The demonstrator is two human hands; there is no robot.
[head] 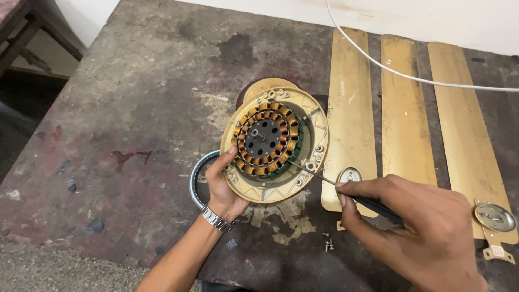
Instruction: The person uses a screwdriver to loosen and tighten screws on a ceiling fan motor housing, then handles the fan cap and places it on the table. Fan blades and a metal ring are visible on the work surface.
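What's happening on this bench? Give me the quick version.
A person is working on an opened ceiling fan motor on a worn workbench. The left hand tilts the gold housing up, thumb on its rim, exposing the copper windings. The right hand holds a thin screwdriver, its tip at the inner edge of the housing. Three gold fan blades lie alongside to the right, a few loose screws near the front edge, and a white cable crosses the blades.

A stained, dark worktop (151, 97) fills the view, meeting a pale wall (432, 19) (a white cable (411, 77) crosses it); possibly wooden furniture (32, 32) stands at left.
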